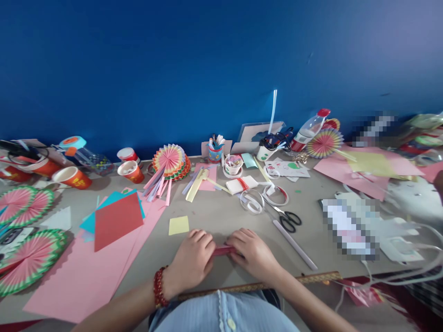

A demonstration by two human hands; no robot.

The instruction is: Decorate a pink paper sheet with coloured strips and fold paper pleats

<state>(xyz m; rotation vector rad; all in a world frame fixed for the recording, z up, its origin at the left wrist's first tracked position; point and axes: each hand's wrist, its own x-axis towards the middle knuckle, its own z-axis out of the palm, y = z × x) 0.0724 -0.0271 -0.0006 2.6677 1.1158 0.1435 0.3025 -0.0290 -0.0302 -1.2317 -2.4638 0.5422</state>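
Observation:
A narrow strip of folded pink paper (224,250) lies across the near part of the table, held at both ends. My left hand (194,253) is closed over its left end, wrist ringed by a red beaded bracelet. At the other end my right hand (252,252) presses down with curled fingers. Most of the strip is hidden under the hands. A small yellow paper square (179,225) rests just beyond my left hand. Black-handled scissors (290,221) and a pale lilac stick (294,244) lie to the right of my right hand.
Red and teal sheets (119,221) lie on pink paper (79,281) at left, near green-edged paper fans (31,263). Paper cups (130,171), a pleated fan (169,161), tape rolls (276,195) and a bottle (308,131) stand farther back. A phone (348,228) and cables occupy the right.

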